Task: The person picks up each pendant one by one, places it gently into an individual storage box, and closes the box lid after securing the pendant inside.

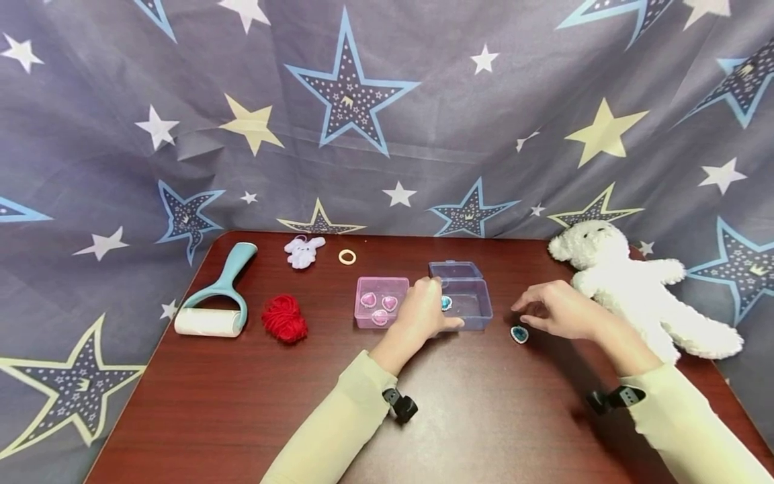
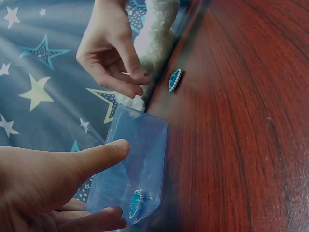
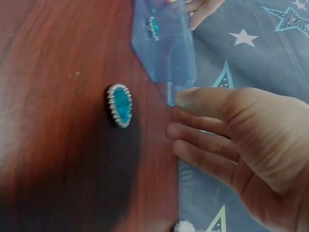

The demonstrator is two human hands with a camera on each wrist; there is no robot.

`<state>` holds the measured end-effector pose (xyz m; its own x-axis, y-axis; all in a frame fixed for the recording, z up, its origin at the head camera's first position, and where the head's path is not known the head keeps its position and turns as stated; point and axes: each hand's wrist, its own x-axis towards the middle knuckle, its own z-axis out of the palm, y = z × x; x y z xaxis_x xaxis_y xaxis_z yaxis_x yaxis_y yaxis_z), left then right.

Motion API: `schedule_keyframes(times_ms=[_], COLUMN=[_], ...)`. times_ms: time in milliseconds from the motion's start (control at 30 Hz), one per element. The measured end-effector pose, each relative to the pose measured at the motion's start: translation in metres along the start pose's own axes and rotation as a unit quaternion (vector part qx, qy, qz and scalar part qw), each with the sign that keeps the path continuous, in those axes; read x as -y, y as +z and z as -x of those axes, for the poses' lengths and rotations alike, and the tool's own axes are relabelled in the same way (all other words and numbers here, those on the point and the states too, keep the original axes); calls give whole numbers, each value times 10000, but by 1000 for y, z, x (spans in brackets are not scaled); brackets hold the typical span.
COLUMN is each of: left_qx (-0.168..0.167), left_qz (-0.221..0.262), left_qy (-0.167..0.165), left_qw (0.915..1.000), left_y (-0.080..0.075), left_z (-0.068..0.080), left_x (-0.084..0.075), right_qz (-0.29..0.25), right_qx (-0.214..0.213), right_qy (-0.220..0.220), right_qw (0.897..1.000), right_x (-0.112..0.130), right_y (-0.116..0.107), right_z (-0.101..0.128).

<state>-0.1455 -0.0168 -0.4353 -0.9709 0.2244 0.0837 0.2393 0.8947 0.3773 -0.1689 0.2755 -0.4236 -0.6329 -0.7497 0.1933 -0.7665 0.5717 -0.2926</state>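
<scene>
A clear blue box (image 1: pixel 468 299) (image 2: pixel 145 145) (image 3: pixel 166 48) stands open on the dark red table (image 1: pixel 242 403). One blue teardrop gem (image 1: pixel 446 303) (image 2: pixel 139 203) (image 3: pixel 153 27) lies inside it. My left hand (image 1: pixel 440 310) (image 2: pixel 120 181) rests at the box's left front corner, thumb straight along the front wall, and holds nothing. A second blue gem (image 1: pixel 519 334) (image 2: pixel 174 80) (image 3: pixel 119 105) lies on the table to the right of the box. My right hand (image 1: pixel 523 312) (image 2: pixel 130 79) (image 3: pixel 178 116) hovers just above and beside that gem with loosely bent fingers, empty.
A pink box (image 1: pixel 381 302) with three pink heart gems stands left of the blue one. Farther left are red yarn (image 1: pixel 285 318), a lint roller (image 1: pixel 211 302), a small white bunny (image 1: pixel 304 251) and a ring (image 1: pixel 347 256). A white teddy bear (image 1: pixel 635 289) lies at the right edge.
</scene>
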Motion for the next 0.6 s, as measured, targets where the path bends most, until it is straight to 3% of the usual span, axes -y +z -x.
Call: schedule_keyframes(times_ms=[600], left_qx=[-65], left_qz=[94], left_qy=[48], left_qw=[9999], left_y=[1], left_z=[-1], left_x=[0], right_qz=[-412], right_qx=[-226], right_qy=[-485], right_qw=[9977], right_x=[3], right_y=[20], right_z=[23])
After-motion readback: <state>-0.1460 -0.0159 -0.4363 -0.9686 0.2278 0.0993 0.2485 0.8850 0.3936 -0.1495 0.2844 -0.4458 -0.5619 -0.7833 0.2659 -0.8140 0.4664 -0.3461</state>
